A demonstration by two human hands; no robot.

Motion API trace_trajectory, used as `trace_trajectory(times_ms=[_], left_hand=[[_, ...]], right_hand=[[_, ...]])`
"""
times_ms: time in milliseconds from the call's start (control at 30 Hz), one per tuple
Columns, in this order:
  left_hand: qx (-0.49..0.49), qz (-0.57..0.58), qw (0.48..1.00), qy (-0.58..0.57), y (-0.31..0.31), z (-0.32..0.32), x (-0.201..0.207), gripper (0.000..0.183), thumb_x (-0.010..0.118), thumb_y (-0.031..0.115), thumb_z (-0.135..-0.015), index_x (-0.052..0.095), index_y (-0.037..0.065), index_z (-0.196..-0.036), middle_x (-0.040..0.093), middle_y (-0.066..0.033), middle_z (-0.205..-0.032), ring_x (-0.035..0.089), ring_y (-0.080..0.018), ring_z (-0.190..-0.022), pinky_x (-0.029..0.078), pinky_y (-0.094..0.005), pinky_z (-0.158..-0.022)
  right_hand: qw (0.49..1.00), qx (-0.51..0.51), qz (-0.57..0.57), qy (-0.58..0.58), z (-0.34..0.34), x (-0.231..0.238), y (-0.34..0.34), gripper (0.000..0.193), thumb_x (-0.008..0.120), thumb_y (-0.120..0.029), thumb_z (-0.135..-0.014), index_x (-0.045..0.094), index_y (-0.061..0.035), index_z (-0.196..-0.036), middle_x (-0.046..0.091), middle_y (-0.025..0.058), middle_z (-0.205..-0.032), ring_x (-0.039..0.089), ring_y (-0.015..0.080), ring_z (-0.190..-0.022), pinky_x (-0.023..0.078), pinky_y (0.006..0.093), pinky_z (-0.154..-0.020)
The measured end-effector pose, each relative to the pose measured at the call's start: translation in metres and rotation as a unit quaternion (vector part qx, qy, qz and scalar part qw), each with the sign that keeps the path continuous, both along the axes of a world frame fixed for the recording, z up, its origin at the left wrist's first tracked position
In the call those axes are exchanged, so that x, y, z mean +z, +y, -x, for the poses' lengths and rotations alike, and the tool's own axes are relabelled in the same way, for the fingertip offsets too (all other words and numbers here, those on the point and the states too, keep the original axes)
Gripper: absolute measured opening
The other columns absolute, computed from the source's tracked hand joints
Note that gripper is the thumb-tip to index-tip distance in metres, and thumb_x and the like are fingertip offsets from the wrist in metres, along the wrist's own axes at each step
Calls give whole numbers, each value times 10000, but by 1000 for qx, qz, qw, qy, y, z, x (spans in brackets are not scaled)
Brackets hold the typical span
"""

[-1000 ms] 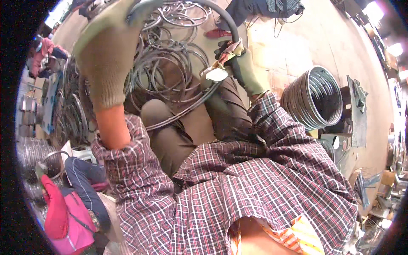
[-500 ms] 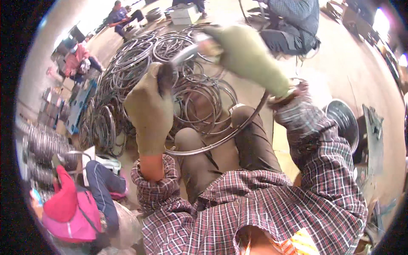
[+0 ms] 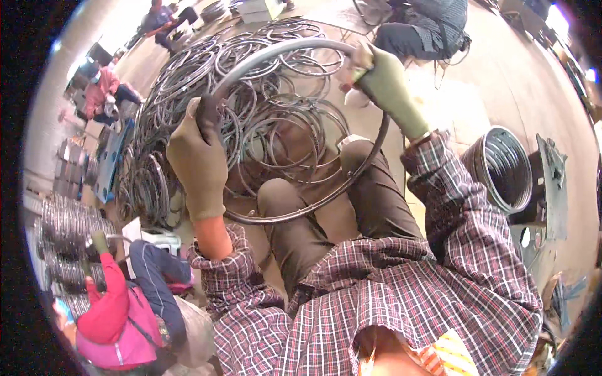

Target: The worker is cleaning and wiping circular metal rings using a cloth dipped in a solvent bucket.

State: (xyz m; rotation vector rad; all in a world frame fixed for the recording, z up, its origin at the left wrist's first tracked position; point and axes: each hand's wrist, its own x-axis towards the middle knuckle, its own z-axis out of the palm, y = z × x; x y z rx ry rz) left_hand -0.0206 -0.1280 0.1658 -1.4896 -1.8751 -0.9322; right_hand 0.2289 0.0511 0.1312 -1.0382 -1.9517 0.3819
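A large metal ring (image 3: 293, 215) is held up over my knees, tilted, its lower part crossing above my lap. My left hand (image 3: 199, 156), in an olive-brown glove with a dark patch by the thumb, grips the ring's left side. On the upper right side of the ring, my right hand (image 3: 390, 88) in a pale green glove is closed around the rim. A small pale and reddish bit shows at its fingers, too blurred to name. Beyond the ring lies a big heap of similar metal rings (image 3: 182, 100) on the floor.
Stacked rings (image 3: 501, 169) stand at my right beside a dark upright panel (image 3: 555, 188). A person in pink and red (image 3: 119, 326) sits close at my left by more stacked rings (image 3: 72, 222). Another person in dark clothes (image 3: 426, 31) sits ahead; others sit farther off.
My right hand has moved right, and my left hand slightly left and down. The ring now faces me more fully as a wide loop. The person at left has raised a gloved hand.
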Motion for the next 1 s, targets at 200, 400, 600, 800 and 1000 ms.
trace_trajectory(times_ms=[200,400,600,800,1000], left_hand=[[-70,11,997,7,16,-40,24,245,533,131,-930,661,53,-1124,678,-224,-894,665,-409,-793,510,-466,-686],[-86,-23,996,21,-1,-32,19,272,532,104,-916,650,55,-1156,673,-231,-910,663,-407,-829,516,-463,-728],[-32,19,994,106,17,-61,38,264,542,91,-903,657,69,-1140,677,-208,-918,663,-393,-820,513,-462,-722],[-53,12,996,77,11,-49,24,268,548,88,-894,653,30,-1133,674,-224,-900,670,-391,-805,510,-478,-713],[-18,-14,994,111,6,-58,25,275,556,107,-875,661,32,-1118,668,-236,-912,652,-415,-813,506,-481,-691]], right_hand=[[893,121,-432,-8,63,68,-31,248,630,-281,-782,675,-136,-979,664,88,-815,663,247,-711,505,409,-576],[970,73,-231,23,8,56,-37,335,669,-143,-727,660,-88,-1057,671,110,-834,677,275,-757,527,360,-656],[932,45,-357,-51,39,66,-35,254,713,-179,-705,672,-106,-945,678,101,-808,678,290,-766,525,418,-668],[955,44,-292,-2,16,56,-34,94,646,-211,-801,650,-138,-861,660,82,-779,671,275,-769,512,401,-672],[977,-37,-193,82,-5,31,-21,126,615,-191,-857,655,-114,-949,643,145,-792,634,367,-760,498,404,-650]])
